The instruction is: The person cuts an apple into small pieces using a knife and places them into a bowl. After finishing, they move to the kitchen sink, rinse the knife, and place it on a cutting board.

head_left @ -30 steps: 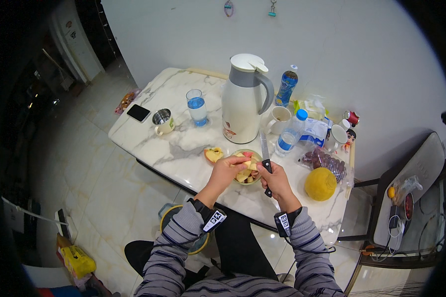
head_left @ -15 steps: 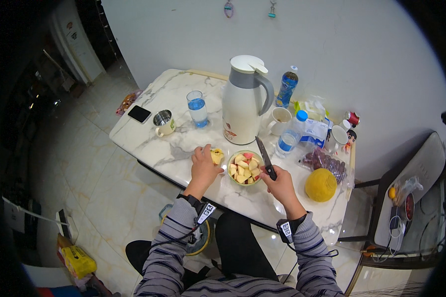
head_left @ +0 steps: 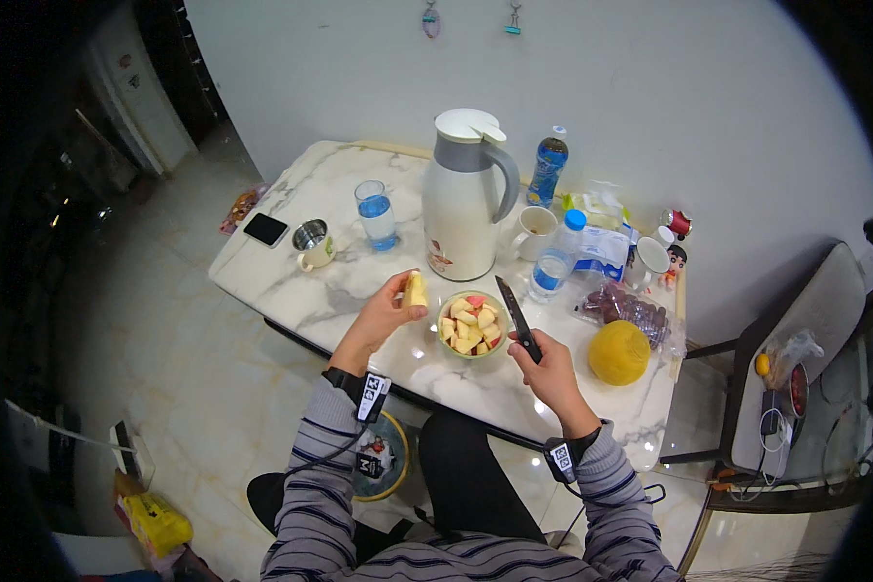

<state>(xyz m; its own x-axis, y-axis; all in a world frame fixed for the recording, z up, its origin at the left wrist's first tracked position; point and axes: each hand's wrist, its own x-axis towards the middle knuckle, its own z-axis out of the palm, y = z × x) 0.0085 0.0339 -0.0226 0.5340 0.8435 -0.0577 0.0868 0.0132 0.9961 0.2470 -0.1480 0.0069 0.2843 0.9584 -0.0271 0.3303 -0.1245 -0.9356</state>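
Observation:
Between the fingertips of my left hand (head_left: 378, 320) is a pale yellow apple piece (head_left: 416, 289), raised just left of the bowl. My right hand (head_left: 547, 370) grips a knife (head_left: 517, 312) by its black handle, the dark blade pointing up and away from me. The knife stands beside the bowl's right rim, apart from the apple piece. Between both hands sits a round, pale green bowl (head_left: 469, 356), filled with cut apple chunks (head_left: 468, 325), some with red skin.
A tall white jug (head_left: 463, 213) stands behind the bowl. At left are a water glass (head_left: 376, 215), a cup (head_left: 314, 244) and a phone (head_left: 266, 230). To the right are a water bottle (head_left: 551, 264), a large yellow fruit (head_left: 619, 353), packed grapes (head_left: 630, 312) and mugs (head_left: 534, 233).
My left hand has turned and lifted the apple piece a little, moving slightly left. My right hand keeps the knife beside the bowl. The whole view has shifted slightly.

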